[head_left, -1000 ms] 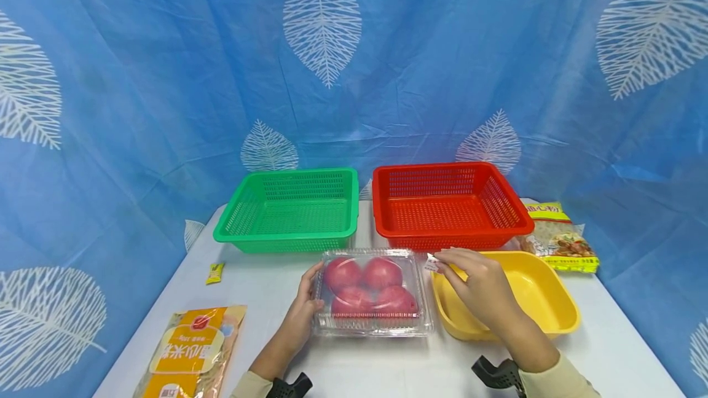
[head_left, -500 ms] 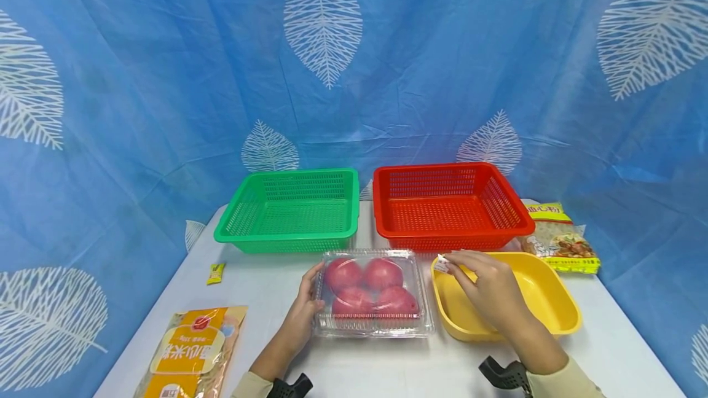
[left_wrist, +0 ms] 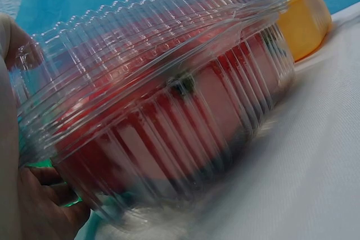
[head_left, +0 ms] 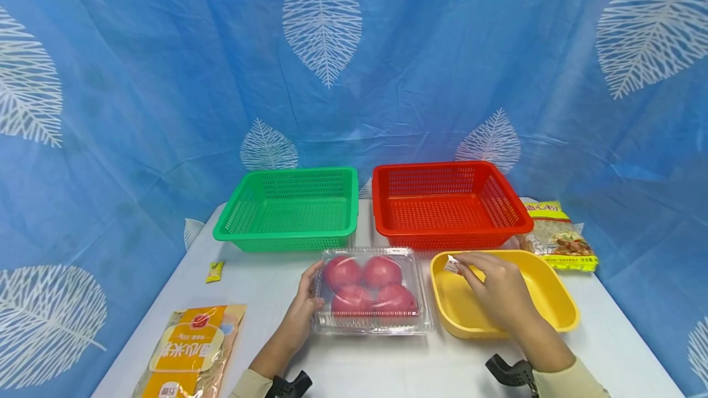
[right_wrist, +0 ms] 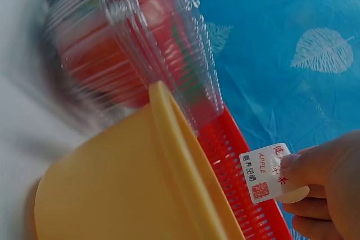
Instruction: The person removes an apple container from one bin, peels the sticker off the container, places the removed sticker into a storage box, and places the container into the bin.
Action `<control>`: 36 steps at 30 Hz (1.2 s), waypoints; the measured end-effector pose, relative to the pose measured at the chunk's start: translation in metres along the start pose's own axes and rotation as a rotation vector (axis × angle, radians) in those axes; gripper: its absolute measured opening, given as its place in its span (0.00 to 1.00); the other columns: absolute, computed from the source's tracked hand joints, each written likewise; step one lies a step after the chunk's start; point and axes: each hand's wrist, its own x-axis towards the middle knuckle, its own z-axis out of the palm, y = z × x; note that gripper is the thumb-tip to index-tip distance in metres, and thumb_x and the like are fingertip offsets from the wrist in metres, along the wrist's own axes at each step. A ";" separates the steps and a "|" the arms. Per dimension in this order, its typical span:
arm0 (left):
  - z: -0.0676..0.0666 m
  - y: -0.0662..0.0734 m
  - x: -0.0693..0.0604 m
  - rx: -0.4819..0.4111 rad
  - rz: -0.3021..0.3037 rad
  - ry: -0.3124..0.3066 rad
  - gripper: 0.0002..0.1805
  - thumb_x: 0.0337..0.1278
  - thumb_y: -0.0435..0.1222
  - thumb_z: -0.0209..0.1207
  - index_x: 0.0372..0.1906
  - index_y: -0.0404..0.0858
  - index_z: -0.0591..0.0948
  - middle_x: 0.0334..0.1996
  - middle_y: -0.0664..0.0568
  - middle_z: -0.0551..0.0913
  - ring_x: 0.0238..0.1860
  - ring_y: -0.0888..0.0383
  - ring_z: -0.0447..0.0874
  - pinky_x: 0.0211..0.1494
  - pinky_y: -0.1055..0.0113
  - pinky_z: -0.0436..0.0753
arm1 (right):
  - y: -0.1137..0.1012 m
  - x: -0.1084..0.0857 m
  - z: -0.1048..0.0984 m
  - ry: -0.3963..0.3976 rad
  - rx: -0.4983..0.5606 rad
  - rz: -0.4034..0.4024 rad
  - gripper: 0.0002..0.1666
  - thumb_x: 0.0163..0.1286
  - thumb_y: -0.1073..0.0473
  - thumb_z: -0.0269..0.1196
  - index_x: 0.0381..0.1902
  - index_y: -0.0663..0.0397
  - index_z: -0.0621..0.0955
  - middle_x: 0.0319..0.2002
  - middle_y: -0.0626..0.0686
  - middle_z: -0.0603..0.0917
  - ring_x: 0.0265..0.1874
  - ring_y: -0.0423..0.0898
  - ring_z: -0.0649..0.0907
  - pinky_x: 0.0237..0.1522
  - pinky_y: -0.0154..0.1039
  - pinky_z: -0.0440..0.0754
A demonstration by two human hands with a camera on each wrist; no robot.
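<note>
Above the left side of the yellow basin (head_left: 533,287), the right hand (head_left: 498,290) carries a small white label (right_wrist: 264,172) with red lettering that includes the word APPLE. Over the last second this hand has shifted to the person's right: the label stood in the gap beside the clear container (head_left: 370,326), and now it shows within the basin's rim. In my judgement, this means that label and container are now clearly separated, while the label remains unreleased. Thumb and fingers of the right hand are together, pinching the label by its edge; part of it is covered by the thumb. To the left of that hand, on the desk (head_left: 381,367), sits the container with its lid down, four red fruits (head_left: 383,271) visible through the plastic. No movement of the container is noted over the same interval. At its left side the left hand (head_left: 301,312) is clamped on the container, thumb toward the near corner and fingers along the wall; the wrist view confirms contact, though some fingers are hidden. Beyond the right hand stands the red basket (head_left: 453,238); beyond the left hand, the green basket (head_left: 287,241).
</note>
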 end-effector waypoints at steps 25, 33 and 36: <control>0.000 0.000 0.000 -0.003 -0.004 0.018 0.44 0.58 0.27 0.41 0.84 0.42 0.53 0.83 0.32 0.37 0.81 0.30 0.28 0.75 0.30 0.36 | 0.014 -0.011 0.001 -0.105 -0.039 0.098 0.15 0.57 0.68 0.79 0.44 0.59 0.92 0.40 0.54 0.91 0.41 0.58 0.90 0.44 0.58 0.86; 0.000 -0.001 -0.001 -0.014 -0.008 0.016 0.45 0.57 0.26 0.41 0.84 0.43 0.52 0.83 0.31 0.37 0.81 0.30 0.29 0.74 0.30 0.36 | 0.018 -0.013 -0.001 -0.163 -0.072 0.137 0.14 0.59 0.67 0.79 0.44 0.60 0.92 0.39 0.55 0.91 0.40 0.58 0.90 0.44 0.58 0.86; 0.000 -0.001 0.000 -0.011 -0.007 0.015 0.44 0.58 0.26 0.40 0.83 0.42 0.52 0.83 0.31 0.37 0.80 0.30 0.28 0.74 0.30 0.35 | 0.018 -0.014 -0.002 -0.187 -0.073 0.142 0.13 0.60 0.67 0.79 0.43 0.59 0.92 0.39 0.54 0.91 0.40 0.57 0.90 0.45 0.58 0.86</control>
